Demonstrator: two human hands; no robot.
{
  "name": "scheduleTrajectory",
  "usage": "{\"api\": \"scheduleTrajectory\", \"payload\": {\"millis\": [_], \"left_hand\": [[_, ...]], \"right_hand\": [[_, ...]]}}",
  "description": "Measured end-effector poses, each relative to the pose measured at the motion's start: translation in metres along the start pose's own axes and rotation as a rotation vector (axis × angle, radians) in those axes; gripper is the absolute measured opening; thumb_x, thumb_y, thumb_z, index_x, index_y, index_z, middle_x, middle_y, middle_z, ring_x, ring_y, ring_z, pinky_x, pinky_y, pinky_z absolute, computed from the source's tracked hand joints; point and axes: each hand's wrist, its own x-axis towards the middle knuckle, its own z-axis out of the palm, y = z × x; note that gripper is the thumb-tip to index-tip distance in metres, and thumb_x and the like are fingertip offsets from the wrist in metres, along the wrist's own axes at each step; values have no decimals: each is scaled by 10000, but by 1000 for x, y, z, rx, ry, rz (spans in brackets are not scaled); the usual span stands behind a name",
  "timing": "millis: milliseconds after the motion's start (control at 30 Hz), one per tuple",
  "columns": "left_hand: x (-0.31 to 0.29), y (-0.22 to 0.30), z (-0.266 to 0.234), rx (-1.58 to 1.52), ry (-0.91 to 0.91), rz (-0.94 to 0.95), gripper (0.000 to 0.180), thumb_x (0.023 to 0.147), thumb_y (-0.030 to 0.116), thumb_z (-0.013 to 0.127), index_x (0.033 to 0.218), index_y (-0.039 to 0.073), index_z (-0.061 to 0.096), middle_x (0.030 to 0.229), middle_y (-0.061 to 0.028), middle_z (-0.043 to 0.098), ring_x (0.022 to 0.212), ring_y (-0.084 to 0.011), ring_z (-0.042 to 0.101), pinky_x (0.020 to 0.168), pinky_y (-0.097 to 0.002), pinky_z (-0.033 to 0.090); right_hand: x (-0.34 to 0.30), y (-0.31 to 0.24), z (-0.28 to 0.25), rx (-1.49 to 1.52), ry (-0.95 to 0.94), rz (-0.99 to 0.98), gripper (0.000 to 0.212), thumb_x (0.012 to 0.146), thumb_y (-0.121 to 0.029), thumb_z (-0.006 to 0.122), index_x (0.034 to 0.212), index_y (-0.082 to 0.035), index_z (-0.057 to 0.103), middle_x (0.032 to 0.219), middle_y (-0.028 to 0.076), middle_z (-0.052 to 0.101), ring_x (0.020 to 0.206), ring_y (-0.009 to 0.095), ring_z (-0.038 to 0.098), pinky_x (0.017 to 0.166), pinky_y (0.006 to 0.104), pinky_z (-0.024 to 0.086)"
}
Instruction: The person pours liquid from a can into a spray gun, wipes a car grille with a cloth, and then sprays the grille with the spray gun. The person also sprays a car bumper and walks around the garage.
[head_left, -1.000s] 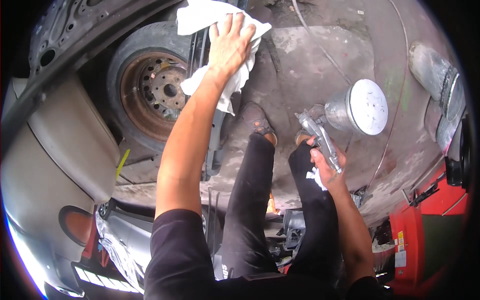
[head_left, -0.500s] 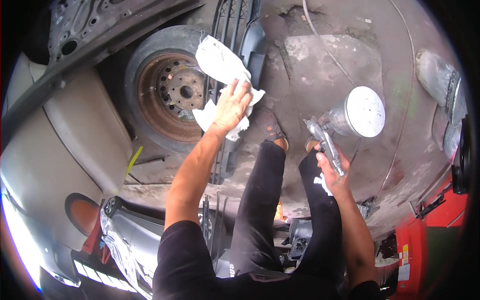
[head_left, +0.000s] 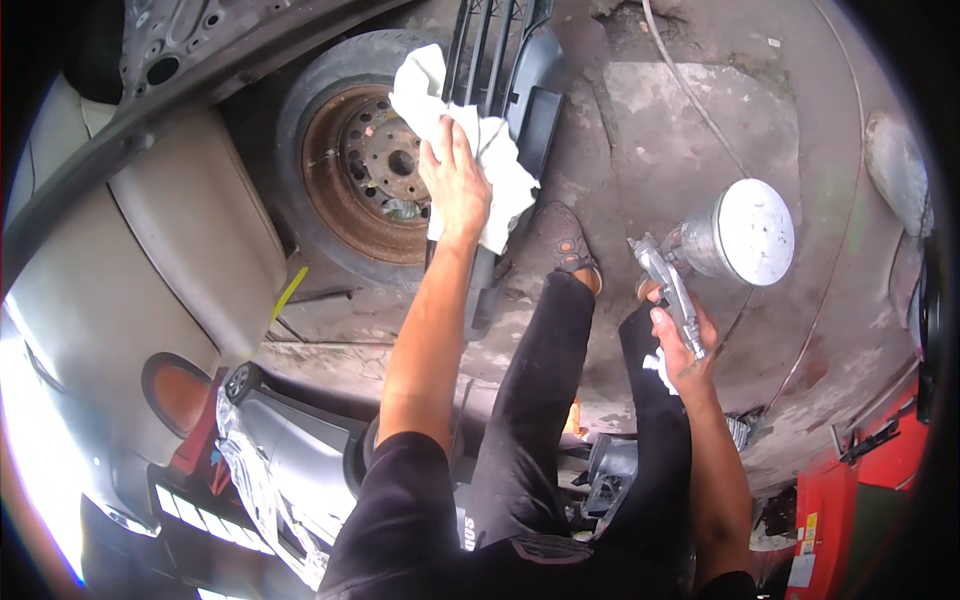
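My left hand presses a crumpled white cloth onto a long black plastic grille, its fingers bent over the fabric. The grille's slats run away from me, and the cloth hides part of them. Wrapped around the handle of a metal spray gun, my right hand keeps it tilted, apart from the grille. A large round silver cup with a whitish end is on the gun. A small white wad shows beside my right palm.
Left of the grille lies a tyre on a rusty steel rim. A beige car panel and a dark metal frame stand further left. A hose runs over the stained floor toward the gun. Red bodywork is at lower right.
My left hand has turned more upright and shifted slightly on the grille, and the cloth is spread differently under it. The view has swung slightly left; my right hand still grips the spray gun.
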Motion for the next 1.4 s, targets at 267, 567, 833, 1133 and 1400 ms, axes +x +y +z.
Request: {"api": "scheduleTrajectory", "payload": {"millis": [267,567,833,1133,1400], "left_hand": [[-55,-42,-14,-155,-11,-76,491,753,-116,601,1233,-17,616,1263,-186,560,1125,-404,547,968,-498,453],[122,-10,-4,-54,86,140,333,789,-75,611,1095,41,675,1173,-200,624,1008,-409,658,848,-477,558],[137,37,5,152,-1,467,416,883,202,669,1282,90,633,1409,-185,510,1339,-477,447,1203,-624,292],[280,53,27,-2,5,465,399,847,29,624,1243,71,646,1328,-138,593,1201,-394,540,1026,-501,462],[121,25,5,20,-36,400,382,789,66,662,1170,96,662,1371,-158,526,1249,-406,497,1040,-530,406]], "right_hand": [[-4,9,4,57,24,11,321,962,-104,687,1243,48,649,1029,118,723,854,179,664,781,327,541],[2,14,7,2,6,-156,301,906,-42,655,1196,41,662,996,117,713,774,150,624,730,294,515],[6,3,15,65,-3,-122,335,898,-68,665,1205,66,665,980,169,731,839,272,719,775,353,554],[16,1,2,62,9,-233,362,888,-69,660,1218,77,654,989,168,727,857,281,717,798,349,552],[14,6,6,58,23,-97,370,895,-56,666,1238,81,652,1003,173,737,875,262,722,809,359,559]]}}
